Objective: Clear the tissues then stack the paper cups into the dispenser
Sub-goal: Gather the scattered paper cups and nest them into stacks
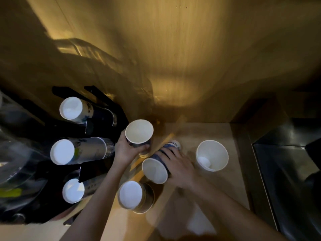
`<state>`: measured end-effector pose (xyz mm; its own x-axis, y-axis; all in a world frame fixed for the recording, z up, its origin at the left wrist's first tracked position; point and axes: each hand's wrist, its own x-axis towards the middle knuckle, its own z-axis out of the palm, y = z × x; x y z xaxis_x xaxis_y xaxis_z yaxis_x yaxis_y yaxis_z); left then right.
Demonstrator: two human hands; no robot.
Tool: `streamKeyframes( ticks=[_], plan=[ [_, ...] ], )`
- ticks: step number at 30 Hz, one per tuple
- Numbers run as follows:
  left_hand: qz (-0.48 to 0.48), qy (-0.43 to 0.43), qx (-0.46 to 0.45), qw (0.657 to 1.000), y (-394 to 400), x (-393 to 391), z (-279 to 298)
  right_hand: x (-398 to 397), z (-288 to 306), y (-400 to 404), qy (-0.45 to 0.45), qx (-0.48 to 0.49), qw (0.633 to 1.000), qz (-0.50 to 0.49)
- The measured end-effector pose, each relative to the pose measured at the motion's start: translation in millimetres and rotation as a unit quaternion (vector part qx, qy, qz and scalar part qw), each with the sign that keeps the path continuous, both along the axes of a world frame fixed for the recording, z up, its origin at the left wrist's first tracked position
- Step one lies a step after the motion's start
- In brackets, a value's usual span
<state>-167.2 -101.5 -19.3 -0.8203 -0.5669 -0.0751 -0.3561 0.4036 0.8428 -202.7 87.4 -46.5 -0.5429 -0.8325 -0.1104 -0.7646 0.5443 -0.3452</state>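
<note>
Cups [139,132] [156,169] held within fingers [139,148] of both hands.

Dim amber light, glow on back wall [173,58], deep shadows, motion blur, wide-angle bending

The paper cups [212,154] look matt white inside, with printed blue outsides. The counter [217,185] is smooth, pale wood-grain laminate, as is the wall panel [173,49]. The dispenser [97,100] looks like glossy black plastic.

A wooden counter [217,188] carries an upright paper cup [212,155].
</note>
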Motion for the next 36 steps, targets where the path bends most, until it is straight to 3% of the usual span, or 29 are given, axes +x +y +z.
streamKeyframes(
  ticks=[3,5,8,11,15,17,23,26,30,36],
  plan=[
    [-0.008,-0.014,0.020,1.000,0,11,-4,0,22,2,-0.025,-0.040,0.998,-0.052],
    [-0.021,-0.021,0.027,0.999,2,17,-3,2,40,3,-0.099,-0.106,0.985,-0.098],
    [-0.034,-0.022,0.067,0.997,3,22,-1,-1,68,6,-0.274,-0.256,0.911,-0.173],
    [-0.057,-0.027,0.066,0.996,4,24,2,-14,98,9,-0.379,-0.327,0.843,-0.198],
    [-0.077,-0.033,0.084,0.993,1,23,-1,-27,132,1,-0.419,-0.445,0.770,-0.181],
    [-0.094,-0.035,0.083,0.992,0,23,-4,-31,138,-8,-0.405,-0.485,0.752,-0.189],
    [-0.114,-0.026,0.101,0.988,0,25,-7,-26,115,-34,-0.355,-0.462,0.792,-0.180],
    [-0.123,-0.022,0.104,0.987,0,26,-8,-20,95,-37,-0.319,-0.406,0.839,-0.171],
    [-0.136,-0.027,0.082,0.987,1,26,-10,-14,74,-40,-0.294,-0.348,0.875,-0.165],
    [-0.116,-0.049,0.071,0.990,1,28,-14,-13,50,-38,-0.176,-0.215,0.947,-0.158]
  ],
)
